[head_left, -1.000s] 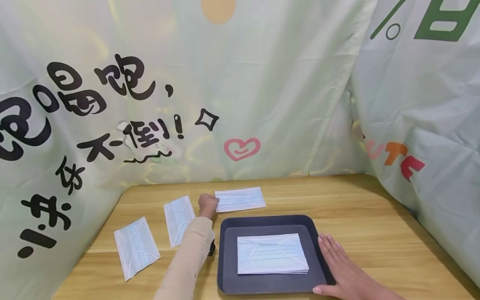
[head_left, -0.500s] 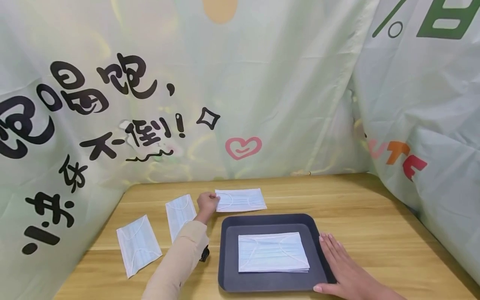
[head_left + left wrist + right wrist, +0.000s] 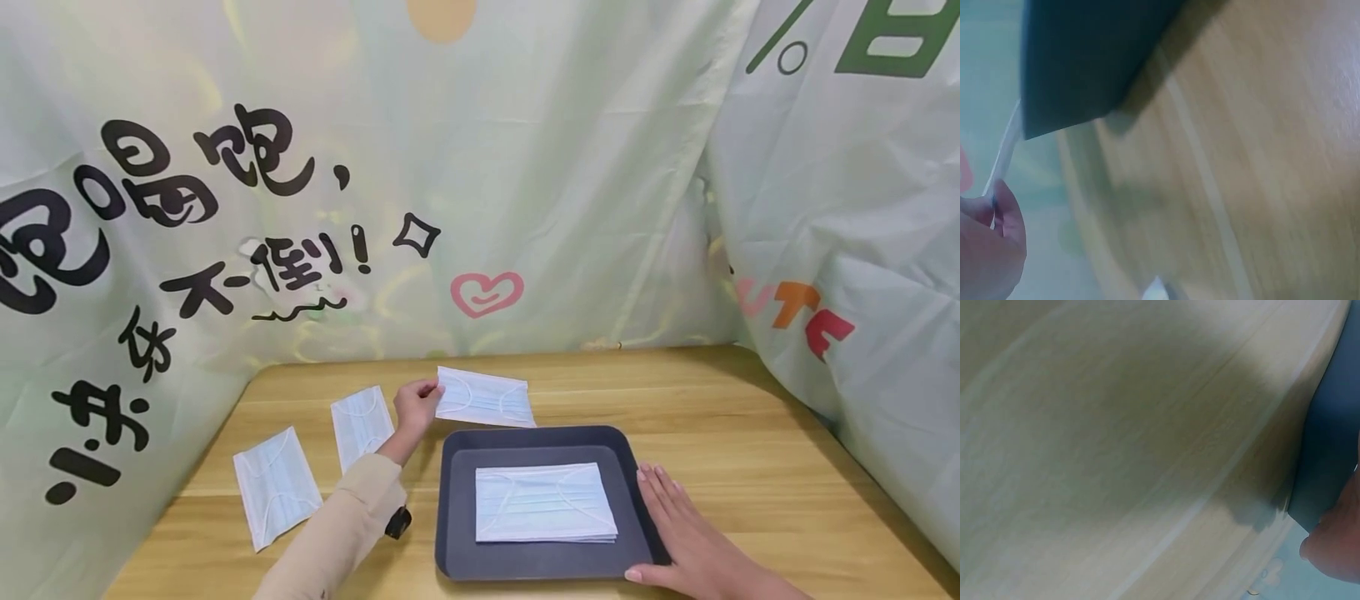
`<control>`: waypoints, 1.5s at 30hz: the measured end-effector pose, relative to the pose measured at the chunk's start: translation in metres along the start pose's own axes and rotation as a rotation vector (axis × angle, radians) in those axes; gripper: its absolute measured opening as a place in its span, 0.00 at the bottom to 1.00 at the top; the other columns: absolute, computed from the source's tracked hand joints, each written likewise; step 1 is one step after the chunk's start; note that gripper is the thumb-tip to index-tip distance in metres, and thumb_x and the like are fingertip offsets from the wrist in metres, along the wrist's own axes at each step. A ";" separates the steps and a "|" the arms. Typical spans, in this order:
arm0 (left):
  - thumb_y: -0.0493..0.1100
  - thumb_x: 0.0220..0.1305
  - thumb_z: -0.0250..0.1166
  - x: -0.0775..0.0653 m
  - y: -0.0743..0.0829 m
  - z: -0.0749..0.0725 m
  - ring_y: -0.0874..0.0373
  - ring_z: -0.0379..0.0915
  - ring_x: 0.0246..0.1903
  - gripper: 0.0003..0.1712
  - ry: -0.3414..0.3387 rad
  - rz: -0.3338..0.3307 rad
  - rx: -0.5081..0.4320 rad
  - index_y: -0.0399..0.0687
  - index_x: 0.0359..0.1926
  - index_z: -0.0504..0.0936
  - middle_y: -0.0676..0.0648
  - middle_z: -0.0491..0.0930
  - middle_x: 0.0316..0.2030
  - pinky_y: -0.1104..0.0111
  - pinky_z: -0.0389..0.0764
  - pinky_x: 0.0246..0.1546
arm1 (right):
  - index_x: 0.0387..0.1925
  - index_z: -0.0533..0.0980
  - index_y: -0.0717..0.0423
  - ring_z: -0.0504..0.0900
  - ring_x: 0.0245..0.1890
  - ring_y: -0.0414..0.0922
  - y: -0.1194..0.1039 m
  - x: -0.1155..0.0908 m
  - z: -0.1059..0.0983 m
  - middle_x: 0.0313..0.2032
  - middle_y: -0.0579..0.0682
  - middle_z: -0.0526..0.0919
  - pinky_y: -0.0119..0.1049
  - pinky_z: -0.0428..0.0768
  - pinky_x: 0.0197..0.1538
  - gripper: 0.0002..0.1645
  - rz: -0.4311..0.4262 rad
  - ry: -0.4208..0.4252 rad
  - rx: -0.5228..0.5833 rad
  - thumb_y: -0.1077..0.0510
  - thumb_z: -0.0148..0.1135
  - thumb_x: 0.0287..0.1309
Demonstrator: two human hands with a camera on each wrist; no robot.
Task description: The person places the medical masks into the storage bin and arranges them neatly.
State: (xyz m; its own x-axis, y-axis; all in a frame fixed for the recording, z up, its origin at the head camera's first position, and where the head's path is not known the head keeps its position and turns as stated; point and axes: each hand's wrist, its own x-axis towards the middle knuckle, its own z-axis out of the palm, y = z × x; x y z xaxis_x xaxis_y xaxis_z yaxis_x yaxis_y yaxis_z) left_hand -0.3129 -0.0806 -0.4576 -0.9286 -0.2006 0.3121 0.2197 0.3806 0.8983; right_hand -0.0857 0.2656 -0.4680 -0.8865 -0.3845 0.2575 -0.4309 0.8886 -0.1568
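Note:
Behind the tray, my left hand [image 3: 416, 408] pinches the left end of a pale blue face mask [image 3: 483, 397]. The mask's left side is raised and its lower right corner dips close to the tray's far rim. In the left wrist view the mask's thin edge [image 3: 1004, 153] shows between thumb and finger. My right hand [image 3: 690, 533] rests along the right side of the dark grey tray [image 3: 455, 500], fingers straight, thumb at the near corner. Inside the tray lies a neat stack of face masks [image 3: 546, 504], ear loops showing on top.
To the left, two more face masks lie flat on the wooden table [image 3: 787, 450]: a nearer mask [image 3: 276, 487] and a farther mask [image 3: 362, 425], partly behind the left forearm. A printed cloth [image 3: 570, 208] hangs behind the table and along its sides.
My left hand has gripped the far mask's left end and raised it off the table, tilting the mask. The right hand and tray have stayed put.

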 end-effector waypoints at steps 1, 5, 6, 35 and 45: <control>0.39 0.52 0.69 0.006 -0.017 0.003 0.58 0.77 0.25 0.08 0.005 0.032 -0.039 0.38 0.32 0.87 0.44 0.84 0.25 0.72 0.78 0.25 | 0.70 0.44 0.65 0.19 0.67 0.26 0.000 0.000 0.000 0.65 0.67 0.58 0.15 0.19 0.62 0.67 -0.011 0.014 -0.012 0.27 0.60 0.44; 0.48 0.50 0.71 0.023 -0.049 0.006 0.63 0.75 0.24 0.12 0.000 0.014 -0.136 0.45 0.33 0.88 0.50 0.84 0.25 0.76 0.75 0.23 | 0.70 0.44 0.64 0.20 0.68 0.29 0.000 -0.002 0.002 0.68 0.64 0.55 0.17 0.21 0.64 0.67 -0.043 0.063 -0.050 0.28 0.61 0.43; 0.47 0.51 0.71 0.023 -0.046 0.004 0.64 0.75 0.23 0.12 -0.005 -0.014 -0.158 0.44 0.33 0.87 0.50 0.84 0.24 0.77 0.74 0.22 | 0.70 0.43 0.64 0.20 0.68 0.29 0.000 -0.002 0.002 0.68 0.63 0.55 0.17 0.21 0.64 0.67 -0.041 0.061 -0.049 0.28 0.61 0.43; 0.33 0.58 0.62 -0.042 0.068 -0.030 0.69 0.70 0.22 0.16 -0.169 -0.418 -0.436 0.24 0.45 0.77 0.57 0.74 0.22 0.80 0.74 0.24 | 0.67 0.51 0.68 0.15 0.64 0.24 -0.002 -0.001 -0.004 0.65 0.69 0.59 0.14 0.18 0.60 0.64 0.048 -0.028 0.020 0.26 0.59 0.44; 0.33 0.60 0.61 -0.070 0.072 -0.035 0.69 0.71 0.23 0.08 -0.238 -0.445 -0.513 0.33 0.39 0.80 0.57 0.74 0.23 0.81 0.75 0.26 | 0.70 0.45 0.65 0.20 0.70 0.34 -0.002 -0.002 0.000 0.72 0.62 0.43 0.20 0.22 0.66 0.68 -0.055 0.102 -0.084 0.28 0.62 0.42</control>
State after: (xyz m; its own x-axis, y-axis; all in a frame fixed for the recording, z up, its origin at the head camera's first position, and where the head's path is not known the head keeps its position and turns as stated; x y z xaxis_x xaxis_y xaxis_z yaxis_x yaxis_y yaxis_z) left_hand -0.2219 -0.0711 -0.4038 -0.9899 -0.0139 -0.1411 -0.1366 -0.1756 0.9750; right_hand -0.0836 0.2649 -0.4682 -0.8381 -0.4097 0.3602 -0.4592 0.8863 -0.0603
